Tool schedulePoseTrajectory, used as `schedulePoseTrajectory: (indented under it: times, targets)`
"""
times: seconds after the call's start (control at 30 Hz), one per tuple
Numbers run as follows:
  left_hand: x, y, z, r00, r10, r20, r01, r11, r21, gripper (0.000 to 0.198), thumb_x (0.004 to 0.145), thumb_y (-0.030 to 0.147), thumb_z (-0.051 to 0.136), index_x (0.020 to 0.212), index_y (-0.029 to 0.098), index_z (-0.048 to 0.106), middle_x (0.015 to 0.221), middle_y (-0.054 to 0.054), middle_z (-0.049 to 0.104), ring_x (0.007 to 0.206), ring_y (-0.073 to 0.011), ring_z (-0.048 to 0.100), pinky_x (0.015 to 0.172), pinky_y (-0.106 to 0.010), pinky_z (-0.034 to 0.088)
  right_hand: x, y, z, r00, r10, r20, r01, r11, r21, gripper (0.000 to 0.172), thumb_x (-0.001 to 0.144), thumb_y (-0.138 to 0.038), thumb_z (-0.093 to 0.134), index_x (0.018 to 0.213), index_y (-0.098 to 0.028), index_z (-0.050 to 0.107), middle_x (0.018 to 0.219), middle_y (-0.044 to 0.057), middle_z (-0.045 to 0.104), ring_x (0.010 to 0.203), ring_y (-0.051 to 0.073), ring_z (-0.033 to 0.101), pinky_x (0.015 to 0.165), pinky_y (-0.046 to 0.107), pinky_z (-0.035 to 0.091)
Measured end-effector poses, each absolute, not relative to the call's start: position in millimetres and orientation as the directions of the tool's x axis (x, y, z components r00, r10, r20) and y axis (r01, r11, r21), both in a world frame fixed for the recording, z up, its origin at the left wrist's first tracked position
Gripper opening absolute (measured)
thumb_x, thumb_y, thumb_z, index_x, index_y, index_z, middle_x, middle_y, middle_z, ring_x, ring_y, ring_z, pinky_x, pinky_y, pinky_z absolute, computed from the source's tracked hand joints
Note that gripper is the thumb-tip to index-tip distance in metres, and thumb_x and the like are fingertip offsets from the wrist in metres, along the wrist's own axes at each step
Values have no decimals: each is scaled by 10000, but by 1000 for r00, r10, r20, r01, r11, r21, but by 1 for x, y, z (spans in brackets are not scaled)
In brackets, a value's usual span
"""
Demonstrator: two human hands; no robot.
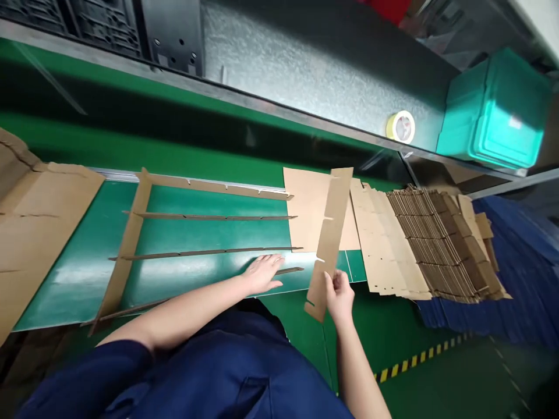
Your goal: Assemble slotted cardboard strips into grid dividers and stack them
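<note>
My right hand [339, 295] pinches a slotted cardboard strip [331, 224] near its lower end. The strip is raised at a slant, its notches along the left edge. My left hand [263, 273] is open, fingers stretched out, above the nearest lengthwise strip [290, 270]; whether it touches that strip I cannot tell. Several lengthwise strips [209, 253] stand on edge, joined at their left ends to one cross strip [126, 253]. Part of the nearest one is hidden under my left arm. Behind the raised strip lies a flat cardboard sheet [305, 203].
All this rests on a green tabletop [78, 250]. Folded cardboard [52, 215] lies at the left; a leaning stack of slotted cardboard [437, 238] stands at the right. On the metal shelf [305, 64] beyond are a tape roll [400, 127], a teal bin [498, 110] and black parts [172, 35].
</note>
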State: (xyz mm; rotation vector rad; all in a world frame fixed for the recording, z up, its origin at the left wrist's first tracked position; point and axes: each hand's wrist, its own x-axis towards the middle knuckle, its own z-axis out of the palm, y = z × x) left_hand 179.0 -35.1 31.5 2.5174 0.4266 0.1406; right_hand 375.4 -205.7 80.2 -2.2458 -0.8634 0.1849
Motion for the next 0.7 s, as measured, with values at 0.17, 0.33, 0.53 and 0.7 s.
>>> schedulePoseTrajectory:
  times: [0.17, 0.33, 0.53, 0.7]
  targets:
    - [217, -59, 2, 944, 137, -299, 280, -814, 509, 541, 801, 143, 526, 1328, 248, 469, 1112, -79, 666, 1014, -245, 631, 867, -378, 481, 378, -166, 57, 745, 650, 151, 586, -530, -613, 319, 886, -515, 465, 915, -205, 533, 743, 32, 673, 611, 153, 616, 575, 249, 446]
    - [208, -67, -5, 951, 150, -271, 271, -827, 492, 602, 766, 99, 516, 1343, 252, 450, 1145, -75, 651, 1044, -222, 610, 866, -348, 468, 389, -149, 38, 658, 724, 207, 709, -503, -495, 298, 915, -464, 407, 878, -194, 527, 634, -1, 609, 515, 131, 542, 516, 233, 366]
    - [209, -69, -6, 954, 164, -252, 273, -824, 497, 562, 774, 96, 526, 1315, 238, 471, 1121, -82, 654, 1037, -216, 601, 858, -344, 452, 391, -134, 20, 541, 817, 197, 808, -441, -392, 310, 936, -430, 356, 907, -176, 531, 629, 2, 594, 497, 126, 511, 496, 231, 315]
    - [210, -69, -8, 954, 183, -239, 277, -841, 464, 513, 792, 94, 493, 1288, 222, 492, 1101, -86, 657, 1017, -213, 600, 845, -341, 447, 382, -126, 7, 530, 818, 225, 825, -436, -359, 308, 947, -406, 325, 903, -175, 524, 686, 34, 631, 540, 143, 549, 505, 238, 318]
